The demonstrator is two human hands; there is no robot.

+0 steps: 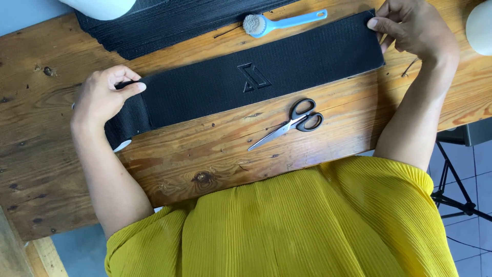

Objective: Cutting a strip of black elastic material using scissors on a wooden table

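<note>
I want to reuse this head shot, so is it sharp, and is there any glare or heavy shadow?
Head view: sharp and evenly lit; the black textured fabric strip shows its embossed mark clearly; only soft shadows lie under the black-handled steel scissors and both hands; the white rounded objects at the top corners look slightly overexposed.

We see a wooden table [215,154] with dark knots in it. Scissors [292,123] with black handles lie on it, shut. A blue brush [279,23] with pale bristles lies near the far edge, beside a stack of black sheets [169,23]. Something white and round [482,25] sits at one corner.
</note>
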